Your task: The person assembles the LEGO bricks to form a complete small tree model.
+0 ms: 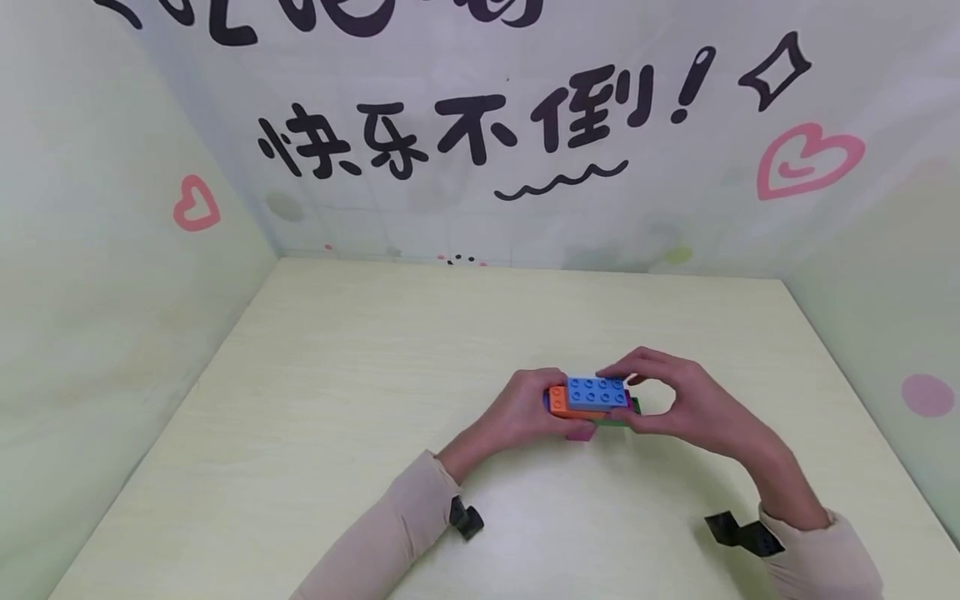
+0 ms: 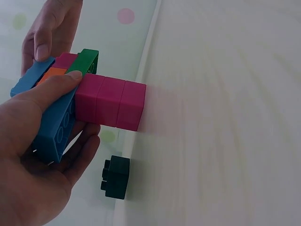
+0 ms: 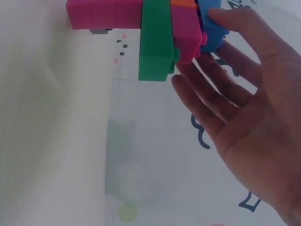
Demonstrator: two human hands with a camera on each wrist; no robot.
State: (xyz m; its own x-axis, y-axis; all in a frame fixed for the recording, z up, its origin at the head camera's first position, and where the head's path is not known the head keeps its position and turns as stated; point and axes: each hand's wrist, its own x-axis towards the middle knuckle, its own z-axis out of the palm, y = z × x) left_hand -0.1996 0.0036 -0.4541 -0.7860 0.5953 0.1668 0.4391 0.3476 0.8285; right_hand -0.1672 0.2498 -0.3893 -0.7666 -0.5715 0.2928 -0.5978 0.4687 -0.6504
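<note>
A joined stack of toy building bricks is held between both hands above the table. My left hand [image 1: 521,408] grips it from the left, the thumb lying across its side. A blue eight-stud brick [image 1: 596,393] tops an orange brick [image 1: 557,402] and a magenta brick [image 3: 186,35]; my right hand [image 1: 701,408] pinches this blue brick between thumb and fingers. Beneath are a long green brick [image 3: 156,42] and another blue brick [image 2: 52,132]. A column of magenta bricks [image 2: 109,101] sticks out downward. In the head view the hands hide part of the stack.
A separate dark green brick [image 2: 116,177] appears beyond the stack in the left wrist view. The pale table [image 1: 337,350] meets printed cloth walls [image 1: 450,217] at the back and both sides. A black strap piece [image 1: 467,518] hangs at the left cuff.
</note>
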